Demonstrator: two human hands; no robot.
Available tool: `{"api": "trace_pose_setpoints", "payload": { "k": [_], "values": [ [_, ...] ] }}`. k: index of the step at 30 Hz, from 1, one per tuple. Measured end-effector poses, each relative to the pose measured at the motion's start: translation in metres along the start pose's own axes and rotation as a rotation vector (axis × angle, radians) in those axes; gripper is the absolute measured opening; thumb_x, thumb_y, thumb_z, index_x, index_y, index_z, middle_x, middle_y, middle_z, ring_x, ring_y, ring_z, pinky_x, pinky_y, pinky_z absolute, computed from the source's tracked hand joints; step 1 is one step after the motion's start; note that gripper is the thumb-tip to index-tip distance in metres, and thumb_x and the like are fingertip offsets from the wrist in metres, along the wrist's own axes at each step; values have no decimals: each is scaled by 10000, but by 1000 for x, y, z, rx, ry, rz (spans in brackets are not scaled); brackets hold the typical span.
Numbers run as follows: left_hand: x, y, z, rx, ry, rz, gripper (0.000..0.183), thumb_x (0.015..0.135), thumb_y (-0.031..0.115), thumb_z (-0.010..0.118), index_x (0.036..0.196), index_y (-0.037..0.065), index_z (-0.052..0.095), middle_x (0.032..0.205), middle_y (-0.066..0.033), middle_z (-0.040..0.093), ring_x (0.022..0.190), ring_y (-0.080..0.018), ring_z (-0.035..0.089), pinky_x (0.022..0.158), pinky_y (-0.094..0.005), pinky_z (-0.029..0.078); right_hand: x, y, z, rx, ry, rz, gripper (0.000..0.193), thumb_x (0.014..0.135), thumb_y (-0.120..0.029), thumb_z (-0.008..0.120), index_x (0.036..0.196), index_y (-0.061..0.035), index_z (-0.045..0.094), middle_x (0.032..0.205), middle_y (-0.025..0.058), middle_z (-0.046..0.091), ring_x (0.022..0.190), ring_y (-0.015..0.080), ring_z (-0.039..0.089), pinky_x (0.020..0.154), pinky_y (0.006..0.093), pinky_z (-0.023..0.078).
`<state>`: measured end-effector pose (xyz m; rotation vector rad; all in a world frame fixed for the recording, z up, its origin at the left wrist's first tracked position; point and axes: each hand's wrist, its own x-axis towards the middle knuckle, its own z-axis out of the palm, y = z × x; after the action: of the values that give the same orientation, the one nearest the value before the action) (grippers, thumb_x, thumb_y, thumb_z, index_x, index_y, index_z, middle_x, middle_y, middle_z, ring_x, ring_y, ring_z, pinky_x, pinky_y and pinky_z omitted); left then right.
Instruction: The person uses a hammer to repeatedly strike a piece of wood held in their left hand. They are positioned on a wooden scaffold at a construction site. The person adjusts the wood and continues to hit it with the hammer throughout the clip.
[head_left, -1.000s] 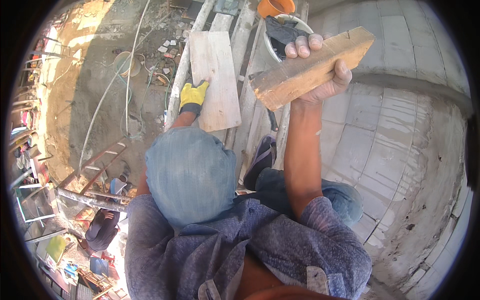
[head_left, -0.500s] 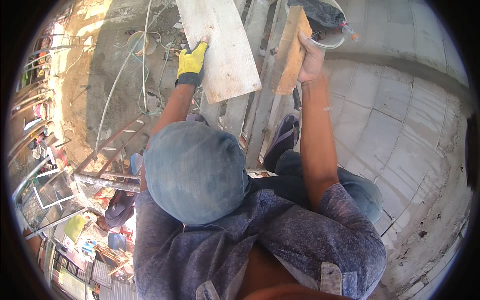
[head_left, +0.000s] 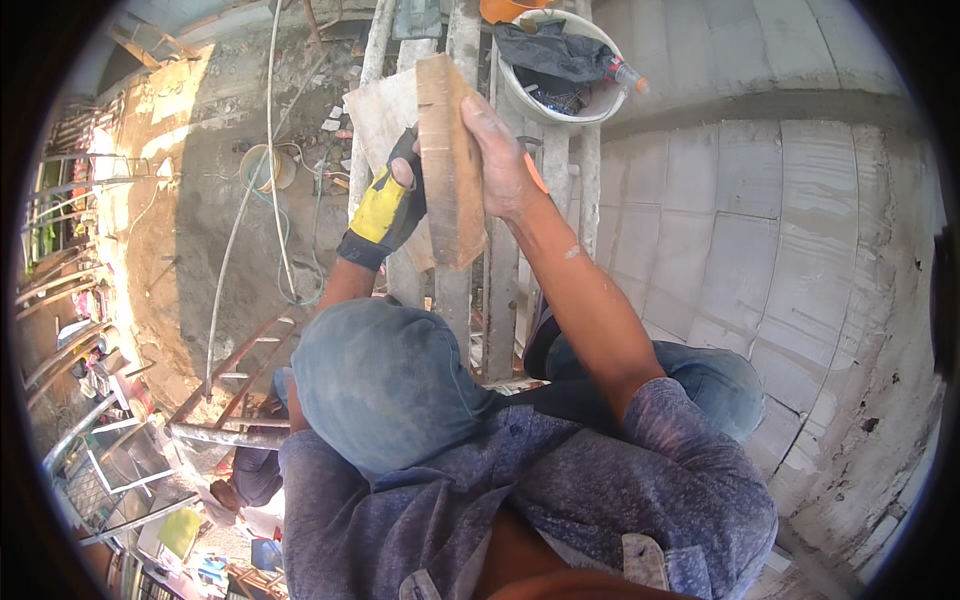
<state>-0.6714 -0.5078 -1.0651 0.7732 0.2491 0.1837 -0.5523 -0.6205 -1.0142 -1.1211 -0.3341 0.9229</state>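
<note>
Both hands grip one wooden block [head_left: 448, 160] held on edge above the scaffold planks [head_left: 500, 290]: the gloved left hand [head_left: 385, 205] closes on its left face, the bare right hand [head_left: 503, 150] clasps its right. Beyond, a white bucket [head_left: 600, 100] holds dark cloth.

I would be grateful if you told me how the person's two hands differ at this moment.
The left hand wears a yellow and black glove with open fingertips, while the right hand is bare and dusty. The left hand sits against the left face of the wooden block, beside a pale board; the right hand wraps the block's right edge. Both hands are raised on the same block, above the scaffold planks.
</note>
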Motion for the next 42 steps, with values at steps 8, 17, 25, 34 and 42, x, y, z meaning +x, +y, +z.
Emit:
{"api": "trace_pose_setpoints", "payload": {
  "k": [8,17,25,34,42],
  "values": [
    [-28,1,-63,393,169,-108,601,942,398,704,1366,46,463,1217,-174,634,954,-294,710,804,-413,603,-17,50,-132,-1560,564,317,509,947,-356,623,1292,11,548,1264,293,595,1195,463,581,1003,535,474],
    [-53,45,-98,421,585,182,557,953,422,701,1330,35,567,1141,-112,674,999,-204,659,852,-365,554,-61,93,-210,-1499,260,290,448,881,-316,675,1090,45,510,1024,340,654,998,491,652,880,533,511],
    [-46,50,-106,397,568,375,650,946,507,680,1373,31,562,1214,-79,651,1067,-185,628,900,-341,532,-6,-51,-39,-1462,-393,15,319,915,-236,641,1194,-93,582,923,214,698,928,436,672,823,510,516],
    [-46,56,-83,852,601,649,780,856,578,773,1335,-3,570,1189,-96,662,1034,-185,637,877,-341,527,-15,-130,73,-2158,-680,-118,195,912,-191,640,1075,-100,699,924,146,719,943,338,698,817,462,553],
    [-53,38,-98,816,367,432,793,900,519,745,1434,-10,494,1303,-127,614,1185,-208,580,1010,-375,468,-23,-142,68,-2204,-683,-255,270,868,-57,612,1129,-77,678,841,188,705,851,370,718,718,487,564]
  ]
}}
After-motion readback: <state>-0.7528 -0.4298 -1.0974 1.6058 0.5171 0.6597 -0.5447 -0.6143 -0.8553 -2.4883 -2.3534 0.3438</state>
